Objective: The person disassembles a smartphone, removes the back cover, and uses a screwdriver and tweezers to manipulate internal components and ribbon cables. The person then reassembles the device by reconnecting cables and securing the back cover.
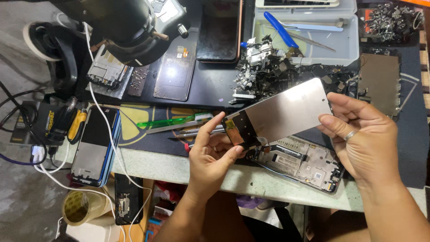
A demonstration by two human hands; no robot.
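Head view: left hand (210,154) and right hand (358,139) hold what looks like a phone screen panel (286,110).

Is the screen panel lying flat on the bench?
No, the screen panel is lifted above the bench, gripped by the left hand at one end and the right hand at the other.

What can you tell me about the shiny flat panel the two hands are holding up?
The phone screen panel is a thin rectangle with a dull silver back that looks like metal foil. Its lower left end is black with a small copper-coloured patch. It is tilted, right end higher, above an opened phone frame. The left hand pinches the dark end; the right hand grips the other end.
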